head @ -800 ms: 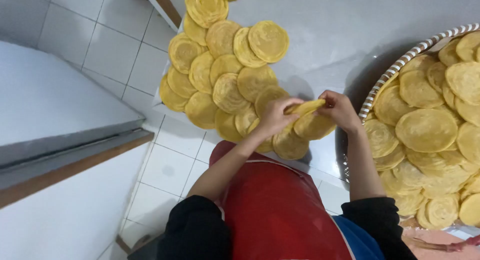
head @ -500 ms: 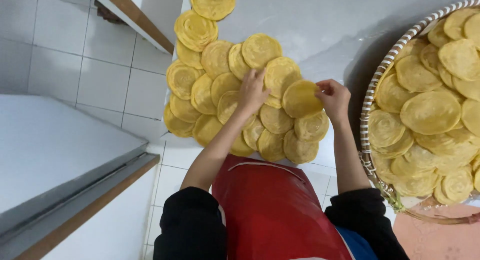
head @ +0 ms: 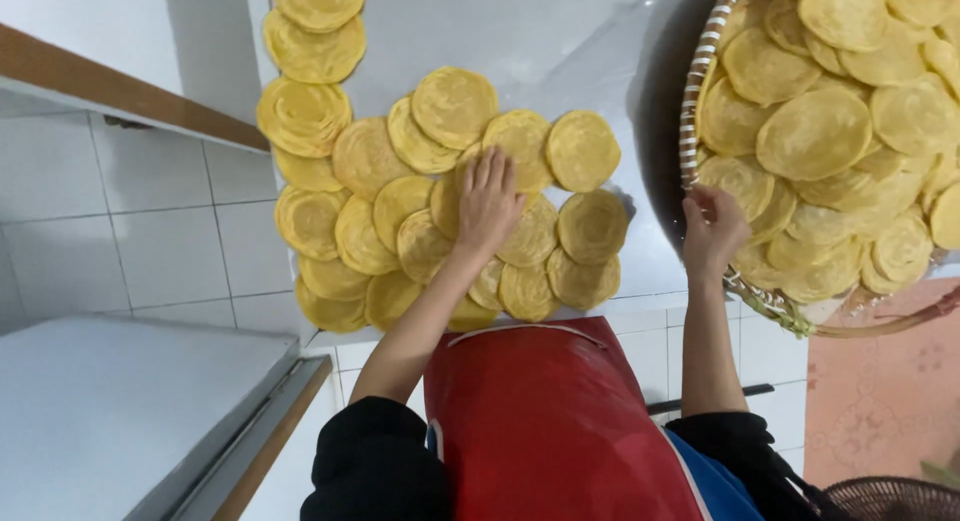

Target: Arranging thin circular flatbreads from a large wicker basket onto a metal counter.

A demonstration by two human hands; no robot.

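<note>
On yellow discs [head: 520, 141], flat left hand [head: 490, 201]

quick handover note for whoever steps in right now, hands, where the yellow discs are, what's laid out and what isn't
Left hand: flat, palm down on the laid-out discs, holding nothing.
Right hand: at the near rim of the woven tray, fingers on a tray disc; whether its grip has closed is unclear.
Done: many flat yellow discs lie overlapping on the white counter, in a cluster plus a column running away on its left side.
Left: the tray is still heaped with discs; the counter between cluster and tray is bare.
</note>
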